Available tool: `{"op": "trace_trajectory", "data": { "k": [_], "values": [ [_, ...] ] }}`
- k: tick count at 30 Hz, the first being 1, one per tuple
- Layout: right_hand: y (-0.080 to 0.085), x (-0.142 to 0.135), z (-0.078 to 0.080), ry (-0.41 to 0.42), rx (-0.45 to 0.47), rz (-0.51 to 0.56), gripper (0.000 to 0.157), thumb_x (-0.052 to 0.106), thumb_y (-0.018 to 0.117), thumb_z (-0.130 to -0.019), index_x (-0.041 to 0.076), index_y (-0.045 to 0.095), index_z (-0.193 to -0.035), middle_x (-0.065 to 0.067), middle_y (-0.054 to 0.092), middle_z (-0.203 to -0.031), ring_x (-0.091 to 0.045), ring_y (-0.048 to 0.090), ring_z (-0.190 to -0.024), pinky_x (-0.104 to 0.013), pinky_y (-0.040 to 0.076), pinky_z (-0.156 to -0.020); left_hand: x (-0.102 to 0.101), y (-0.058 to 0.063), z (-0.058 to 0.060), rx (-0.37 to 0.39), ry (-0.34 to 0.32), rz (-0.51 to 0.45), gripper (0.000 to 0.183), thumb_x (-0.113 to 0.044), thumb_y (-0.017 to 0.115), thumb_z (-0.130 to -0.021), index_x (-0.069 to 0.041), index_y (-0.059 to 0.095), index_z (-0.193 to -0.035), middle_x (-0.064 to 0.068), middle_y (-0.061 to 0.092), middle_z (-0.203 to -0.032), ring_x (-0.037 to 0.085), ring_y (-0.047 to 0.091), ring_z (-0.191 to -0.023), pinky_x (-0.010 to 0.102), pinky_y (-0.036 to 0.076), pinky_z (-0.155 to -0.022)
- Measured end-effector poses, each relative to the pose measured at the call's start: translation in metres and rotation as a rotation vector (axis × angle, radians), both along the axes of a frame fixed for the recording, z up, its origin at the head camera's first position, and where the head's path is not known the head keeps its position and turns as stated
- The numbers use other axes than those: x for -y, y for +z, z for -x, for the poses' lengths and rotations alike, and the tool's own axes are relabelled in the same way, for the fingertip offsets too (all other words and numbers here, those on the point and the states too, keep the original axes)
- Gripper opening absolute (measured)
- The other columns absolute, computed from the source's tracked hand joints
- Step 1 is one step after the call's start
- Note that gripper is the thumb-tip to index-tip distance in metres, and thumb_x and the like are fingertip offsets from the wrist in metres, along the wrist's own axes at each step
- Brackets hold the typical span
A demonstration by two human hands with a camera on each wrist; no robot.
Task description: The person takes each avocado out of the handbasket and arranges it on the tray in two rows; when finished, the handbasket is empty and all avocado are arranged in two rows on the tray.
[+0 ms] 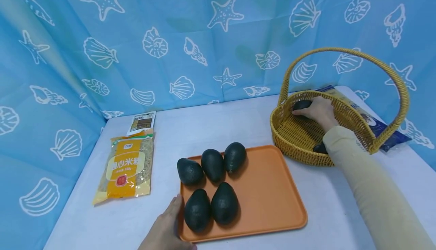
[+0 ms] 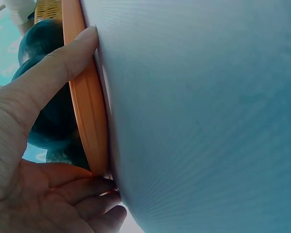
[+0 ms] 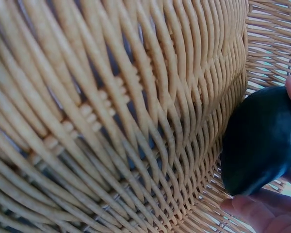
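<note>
My right hand (image 1: 319, 111) reaches into the wicker basket (image 1: 280, 138) and grips a dark avocado (image 1: 301, 105) by the far left wall. The right wrist view shows that avocado (image 3: 262, 141) between thumb and fingers, close to the woven side. Another dark avocado (image 1: 320, 147) lies at the near side of the basket, partly hidden by the forearm. My left hand (image 1: 167, 225) holds the near left corner of the orange tray (image 1: 269, 189), thumb along one edge and fingers round the other (image 2: 92, 121). Several avocados (image 1: 225, 203) sit on the tray's left half.
A bag of rice noodles (image 1: 126, 168) lies left of the tray, with a small white-and-brown packet (image 1: 141, 123) behind it. Behind the basket at the right lies a dark blue package (image 1: 391, 138). The basket's tall handle (image 1: 344, 49) arches over the right forearm. A blue curtain (image 1: 204, 53) hangs behind the table.
</note>
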State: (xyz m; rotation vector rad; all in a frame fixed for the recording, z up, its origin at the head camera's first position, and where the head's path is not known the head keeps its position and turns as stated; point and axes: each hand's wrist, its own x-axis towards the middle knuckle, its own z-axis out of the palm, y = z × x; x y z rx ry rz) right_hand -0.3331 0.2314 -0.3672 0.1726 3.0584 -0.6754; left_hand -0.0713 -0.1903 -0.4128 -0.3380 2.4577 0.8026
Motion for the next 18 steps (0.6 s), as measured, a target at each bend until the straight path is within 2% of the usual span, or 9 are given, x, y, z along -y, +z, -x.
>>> {"op": "trace_trajectory", "data": {
  "k": [6, 13, 18],
  "values": [
    [0.0007, 0.0014, 0.0004, 0.011, 0.019, 0.009, 0.081, 0.043, 0.072, -0.08, -0.014, 0.046, -0.131, -0.042, 0.047, -0.125, -0.057, 0.045, -0.114, -0.064, 0.045, -0.096, 0.0008, -0.0004, -0.0004, -0.003, 0.005, -0.006, 0.135, -0.035, 0.096, -0.042, -0.002, 0.024, -0.151, 0.025, 0.028, -0.154, 0.046, 0.035, -0.136, 0.065, 0.034, -0.108],
    [-0.0022, -0.0022, -0.0015, -0.006, 0.017, 0.078, 0.08, 0.039, 0.075, -0.078, -0.012, 0.048, -0.132, -0.041, 0.045, -0.129, -0.057, 0.039, -0.121, -0.065, 0.04, -0.101, 0.0012, -0.0018, -0.0011, 0.0, 0.012, -0.023, 0.135, -0.035, 0.096, -0.042, -0.003, 0.024, -0.151, 0.025, 0.028, -0.154, 0.046, 0.035, -0.136, 0.065, 0.034, -0.108],
    [0.0005, -0.0039, -0.0018, 0.023, 0.008, 0.084, 0.082, 0.04, 0.076, -0.077, -0.011, 0.047, -0.134, -0.041, 0.044, -0.13, -0.057, 0.037, -0.122, -0.065, 0.039, -0.102, 0.0006, -0.0025, -0.0006, 0.007, 0.026, -0.019, 0.136, -0.035, 0.096, -0.041, -0.004, 0.024, -0.152, 0.024, 0.028, -0.155, 0.046, 0.035, -0.136, 0.066, 0.034, -0.108]
  ]
}}
